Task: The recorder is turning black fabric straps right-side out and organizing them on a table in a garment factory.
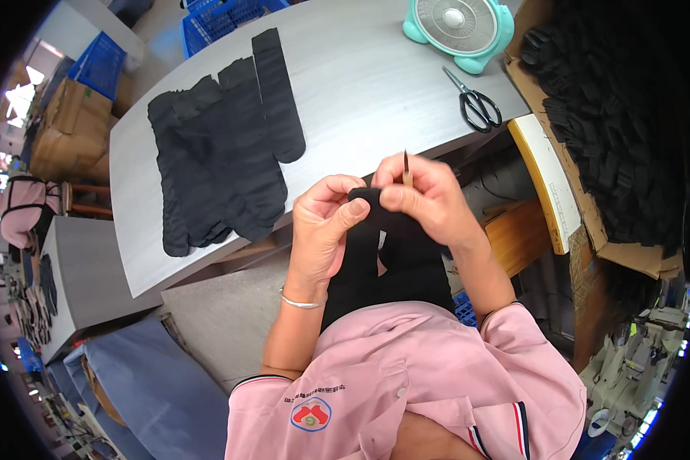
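Above my lap, both hands hold a small black fabric piece point(366, 196) by its upper edge. My left hand point(319, 226) pinches it between thumb and fingertips. The thumb and fingers of my right hand point(435, 201) are closed on the same edge, close beside the left. A thin tool point(407, 170) with a dark pointed tip and a pale shaft sticks up from the right-hand fingers; its lower part is hidden, so I cannot tell its exact kind. Below the hands, the fabric merges with the black cloth over my lap.
Overlapping black fabric pieces point(215, 153) lie on the grey table point(345, 84) to the left. Black-handled scissors point(479, 109) and a turquoise fan point(456, 31) are at the far right. A cardboard box point(629, 259) full of black pieces stands on the right. Another person point(27, 211) bends at far left.
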Tool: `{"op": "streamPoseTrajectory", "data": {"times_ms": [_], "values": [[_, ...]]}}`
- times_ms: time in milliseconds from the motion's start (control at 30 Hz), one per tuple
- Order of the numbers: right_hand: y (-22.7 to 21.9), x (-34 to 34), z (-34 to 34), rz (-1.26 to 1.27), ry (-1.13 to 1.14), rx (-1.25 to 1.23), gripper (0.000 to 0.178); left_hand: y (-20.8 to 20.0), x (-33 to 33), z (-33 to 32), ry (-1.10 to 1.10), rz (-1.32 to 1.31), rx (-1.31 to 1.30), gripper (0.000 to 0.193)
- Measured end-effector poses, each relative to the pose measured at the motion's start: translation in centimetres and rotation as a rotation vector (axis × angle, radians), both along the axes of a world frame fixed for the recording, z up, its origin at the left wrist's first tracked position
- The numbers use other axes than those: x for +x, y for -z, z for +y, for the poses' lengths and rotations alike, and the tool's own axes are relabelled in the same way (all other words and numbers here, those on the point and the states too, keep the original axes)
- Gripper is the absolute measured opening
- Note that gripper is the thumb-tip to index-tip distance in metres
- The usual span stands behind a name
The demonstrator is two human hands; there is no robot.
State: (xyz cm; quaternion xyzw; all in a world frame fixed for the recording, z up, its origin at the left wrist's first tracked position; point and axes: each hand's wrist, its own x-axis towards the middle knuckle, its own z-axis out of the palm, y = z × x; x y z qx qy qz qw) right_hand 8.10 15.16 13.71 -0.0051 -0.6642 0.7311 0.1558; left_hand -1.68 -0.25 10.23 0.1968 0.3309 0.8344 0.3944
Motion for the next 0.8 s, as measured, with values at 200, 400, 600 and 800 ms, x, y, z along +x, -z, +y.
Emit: {"op": "streamPoseTrajectory", "data": {"times_ms": [200, 400, 600, 800], "values": [[-2.0, -0.9, -0.7, -0.057, 0.093, -0.175, 0.009, -2.6, 1.1, -0.4, -0.091, -0.039, 0.024, 0.05], [0.7, -2.0, -3.2, 0.191, 0.278, 0.128, 0.021, -1.4, 1.2, 0.3, -0.251, 0.154, -0.073, 0.049], [-1.6, -0.1, -2.5, 0.096, 0.445, 0.516, 0.024, -2.3, 0.7, -0.5, -0.221, 0.016, -0.024, 0.032], [-2.4, 0.3, -1.2, 0.184, 0.534, 1.016, 0.029, -1.9, 0.7, -0.5, -0.209, 0.05, 0.047, 0.02]]}}
